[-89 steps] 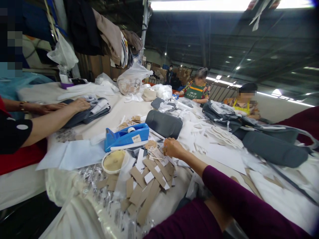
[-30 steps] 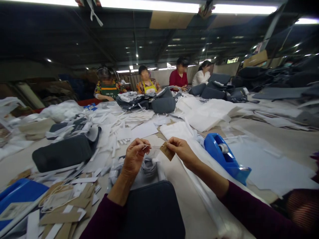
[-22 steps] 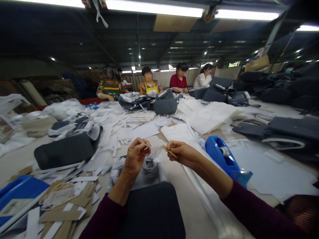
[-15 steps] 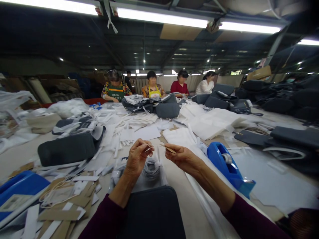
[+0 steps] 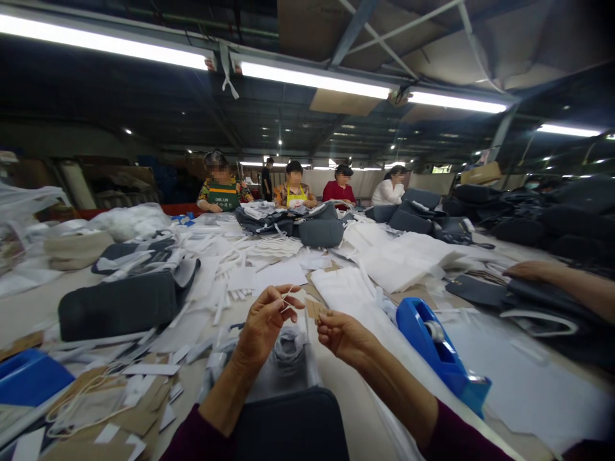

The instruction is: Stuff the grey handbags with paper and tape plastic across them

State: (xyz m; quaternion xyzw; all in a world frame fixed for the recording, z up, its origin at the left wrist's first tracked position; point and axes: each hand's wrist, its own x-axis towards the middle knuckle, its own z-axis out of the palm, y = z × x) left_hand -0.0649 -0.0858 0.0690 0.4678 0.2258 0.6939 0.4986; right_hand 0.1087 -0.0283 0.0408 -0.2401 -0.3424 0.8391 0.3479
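My left hand (image 5: 263, 325) pinches a thin white string (image 5: 291, 294) between thumb and fingers, raised over the table. My right hand (image 5: 339, 334) is closed on a small brown cardboard tag (image 5: 317, 310), close beside the left hand. The string runs between the two hands. Below them lies a clear plastic bag with a grey bundle (image 5: 288, 342), and a dark grey pouch (image 5: 293, 426) sits nearest me.
A blue tape dispenser (image 5: 439, 353) stands to the right. Another dark pouch (image 5: 118, 306) lies left, with brown tags and white strips (image 5: 120, 410) in front of it. White paper sheets (image 5: 403, 259) cover the middle. Several people sit at the far end; another person's arm (image 5: 567, 285) reaches in at right.
Three seconds ago my right hand reached into the tag pile at the left. Since then both hands have come together with tag and string, and have drawn closer as the view tilted up.
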